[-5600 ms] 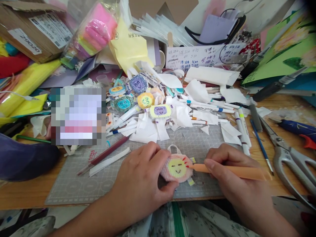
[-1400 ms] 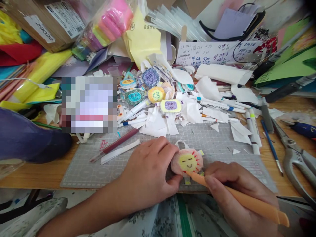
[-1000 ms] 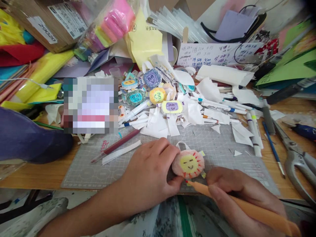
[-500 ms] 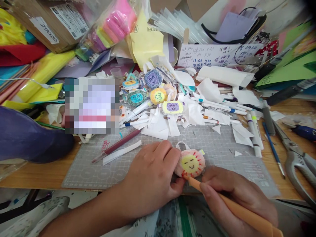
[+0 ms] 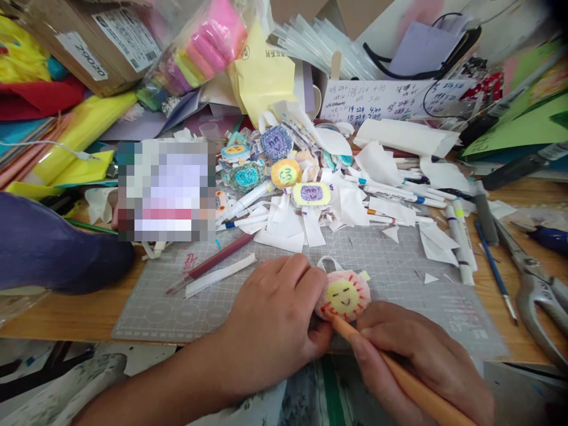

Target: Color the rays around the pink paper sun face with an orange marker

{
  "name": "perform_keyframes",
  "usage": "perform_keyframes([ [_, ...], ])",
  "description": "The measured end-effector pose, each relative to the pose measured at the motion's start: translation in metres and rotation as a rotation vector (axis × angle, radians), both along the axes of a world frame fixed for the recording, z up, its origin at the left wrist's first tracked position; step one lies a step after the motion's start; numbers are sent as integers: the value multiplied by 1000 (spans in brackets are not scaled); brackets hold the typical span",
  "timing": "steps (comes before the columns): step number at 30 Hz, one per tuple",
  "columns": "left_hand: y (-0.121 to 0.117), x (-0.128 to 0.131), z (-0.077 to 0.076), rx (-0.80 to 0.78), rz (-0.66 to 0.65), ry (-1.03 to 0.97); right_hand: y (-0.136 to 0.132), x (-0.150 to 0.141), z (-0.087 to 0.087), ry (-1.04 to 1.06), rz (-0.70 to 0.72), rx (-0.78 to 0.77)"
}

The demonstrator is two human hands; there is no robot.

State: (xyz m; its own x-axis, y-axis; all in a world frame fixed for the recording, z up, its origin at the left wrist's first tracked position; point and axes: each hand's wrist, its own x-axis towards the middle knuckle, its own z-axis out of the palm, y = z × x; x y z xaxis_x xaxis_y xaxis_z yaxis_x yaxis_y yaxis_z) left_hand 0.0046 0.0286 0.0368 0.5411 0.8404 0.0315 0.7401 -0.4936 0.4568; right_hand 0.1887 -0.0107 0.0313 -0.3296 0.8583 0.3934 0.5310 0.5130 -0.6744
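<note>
My left hand [image 5: 279,307] is closed on the left edge of a small stuffed charm [image 5: 344,296], pinned between thumb and fingers near the front of the grey cutting mat [image 5: 168,313]. The charm is pink with a yellow smiling face, red strokes around it and a white loop on top. In my right hand [image 5: 421,349] is an orange marker [image 5: 390,370], its tip touching the charm's lower left rim. Behind my hands lies a heap of similar fuzzy charms, among them a purple one [image 5: 276,142] and a yellow one [image 5: 286,173].
White paper scraps [image 5: 284,222] and several markers [image 5: 461,248] litter the mat's back. A maroon pen [image 5: 217,257] and white strip [image 5: 220,275] lie left. Large scissors [image 5: 532,290] and a thin paintbrush [image 5: 497,272] are at right. A purple rounded object [image 5: 57,242] stands far left.
My right hand has shifted slightly left and down, bringing the marker along the charm's lower left edge. My left hand and the charm have barely moved.
</note>
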Motion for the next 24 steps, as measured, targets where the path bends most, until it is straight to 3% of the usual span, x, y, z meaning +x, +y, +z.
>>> perform_keyframes([
  [10,-1,0,-3,12,19,-11,-2,-3,0,62,-174,-38],
  [15,0,0,0,-14,-4,12,1,-9,-1,-10,-58,13],
  [21,0,0,0,7,25,-14,3,-2,3,165,-231,-39],
  [24,1,0,-1,-6,25,-13,9,2,4,212,-217,-105],
])
